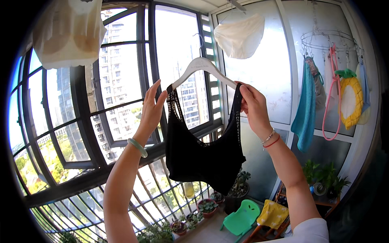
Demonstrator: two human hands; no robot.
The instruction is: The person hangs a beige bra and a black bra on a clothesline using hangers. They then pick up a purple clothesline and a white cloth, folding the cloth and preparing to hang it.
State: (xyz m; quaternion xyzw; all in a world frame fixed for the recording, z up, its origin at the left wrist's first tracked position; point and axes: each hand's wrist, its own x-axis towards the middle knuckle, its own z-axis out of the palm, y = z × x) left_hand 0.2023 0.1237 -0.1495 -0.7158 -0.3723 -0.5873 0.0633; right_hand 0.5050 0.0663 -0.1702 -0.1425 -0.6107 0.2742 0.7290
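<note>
A black strappy top (pixel 204 156) hangs from a white plastic hanger (pixel 202 67) held up in front of the balcony window. My left hand (pixel 152 109) pinches the top's left strap at the hanger's left end. At the right end, my right hand (pixel 253 105) grips the other strap against the hanger arm. A green bangle circles my left wrist, and thin bracelets circle my right wrist.
A cream garment (pixel 69 32) and pale underwear (pixel 240 35) hang overhead. A round clip rack (pixel 330 40) at right holds a teal towel (pixel 306 107) and a pineapple-shaped item (pixel 351 101). Below stand potted plants (pixel 207 206), a green child's chair (pixel 242 218) and a yellow cloth (pixel 273 214).
</note>
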